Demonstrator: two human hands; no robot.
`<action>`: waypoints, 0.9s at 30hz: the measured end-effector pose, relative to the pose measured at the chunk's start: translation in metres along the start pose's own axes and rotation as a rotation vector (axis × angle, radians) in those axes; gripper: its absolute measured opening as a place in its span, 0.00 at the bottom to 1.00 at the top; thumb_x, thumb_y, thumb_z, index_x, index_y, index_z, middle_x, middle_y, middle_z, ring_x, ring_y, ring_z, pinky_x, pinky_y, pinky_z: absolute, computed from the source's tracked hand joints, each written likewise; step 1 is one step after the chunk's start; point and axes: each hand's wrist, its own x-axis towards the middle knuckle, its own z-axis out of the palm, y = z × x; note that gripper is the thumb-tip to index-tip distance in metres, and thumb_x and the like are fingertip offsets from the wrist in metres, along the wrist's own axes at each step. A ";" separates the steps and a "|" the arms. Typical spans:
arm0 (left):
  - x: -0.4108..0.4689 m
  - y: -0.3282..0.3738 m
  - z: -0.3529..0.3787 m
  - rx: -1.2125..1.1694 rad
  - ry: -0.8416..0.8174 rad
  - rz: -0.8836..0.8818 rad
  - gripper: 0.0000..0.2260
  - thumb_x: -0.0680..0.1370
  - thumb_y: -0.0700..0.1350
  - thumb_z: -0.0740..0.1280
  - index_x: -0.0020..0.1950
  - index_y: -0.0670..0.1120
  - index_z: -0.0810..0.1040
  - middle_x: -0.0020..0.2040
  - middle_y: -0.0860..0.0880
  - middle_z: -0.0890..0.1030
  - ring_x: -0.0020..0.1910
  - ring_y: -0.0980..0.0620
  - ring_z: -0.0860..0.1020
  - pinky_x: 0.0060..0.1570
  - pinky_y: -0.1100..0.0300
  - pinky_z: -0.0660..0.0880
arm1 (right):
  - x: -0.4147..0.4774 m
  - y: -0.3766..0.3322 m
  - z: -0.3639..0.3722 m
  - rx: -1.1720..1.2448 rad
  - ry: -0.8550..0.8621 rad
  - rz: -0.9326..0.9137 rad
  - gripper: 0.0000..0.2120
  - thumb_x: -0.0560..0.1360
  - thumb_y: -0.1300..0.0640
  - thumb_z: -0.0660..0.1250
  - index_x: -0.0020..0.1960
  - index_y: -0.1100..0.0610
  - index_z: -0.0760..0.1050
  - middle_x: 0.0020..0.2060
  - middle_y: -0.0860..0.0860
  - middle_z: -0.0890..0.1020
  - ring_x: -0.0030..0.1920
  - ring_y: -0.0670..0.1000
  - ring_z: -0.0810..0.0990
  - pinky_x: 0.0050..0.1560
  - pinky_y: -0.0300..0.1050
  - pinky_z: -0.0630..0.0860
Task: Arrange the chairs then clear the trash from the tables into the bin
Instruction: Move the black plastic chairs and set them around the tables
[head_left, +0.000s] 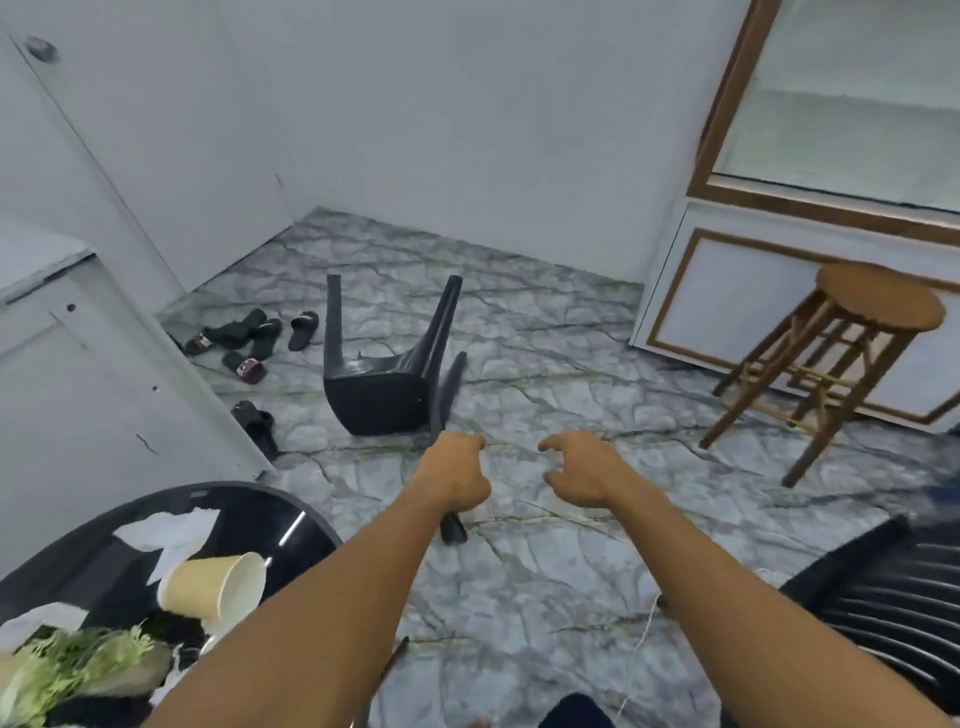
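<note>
A black plastic chair (382, 384) lies overturned on the marble floor, two legs pointing up and one leg reaching toward me. My left hand (460, 475) grips that near leg, fingers curled round it; the leg's foot shows below my wrist. My right hand (582, 470) hovers just to the right, fingers loosely curled, holding nothing. At the lower left a round black table (270, 512) carries a tipped paper cup (215, 587), torn white paper (166, 535) and green leafy scraps (78, 662).
A wooden stool (852, 332) stands at the right by a white, brown-trimmed panel. Several dark sandals (249, 338) lie near the left wall corner. A black slatted chair (893, 597) sits at the lower right. A white cabinet (78, 389) stands left.
</note>
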 end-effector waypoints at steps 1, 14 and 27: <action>0.019 -0.005 -0.006 0.008 0.002 -0.010 0.23 0.71 0.43 0.67 0.66 0.46 0.74 0.61 0.44 0.76 0.61 0.44 0.73 0.51 0.53 0.74 | 0.022 0.000 -0.007 -0.005 -0.012 -0.011 0.24 0.77 0.54 0.66 0.72 0.53 0.69 0.71 0.54 0.71 0.70 0.55 0.70 0.66 0.49 0.70; 0.244 -0.072 -0.038 -0.258 0.101 -0.447 0.16 0.67 0.50 0.68 0.54 0.49 0.78 0.51 0.50 0.80 0.50 0.46 0.79 0.49 0.50 0.80 | 0.337 -0.025 -0.092 -0.208 -0.237 -0.347 0.24 0.75 0.56 0.66 0.71 0.55 0.71 0.68 0.54 0.74 0.68 0.56 0.71 0.66 0.49 0.71; 0.338 -0.179 0.002 -0.640 0.195 -0.971 0.23 0.73 0.44 0.68 0.68 0.44 0.74 0.63 0.43 0.77 0.61 0.42 0.76 0.58 0.51 0.76 | 0.564 -0.129 -0.035 -0.622 -0.608 -0.762 0.18 0.72 0.57 0.66 0.62 0.55 0.76 0.59 0.53 0.79 0.59 0.56 0.77 0.58 0.52 0.77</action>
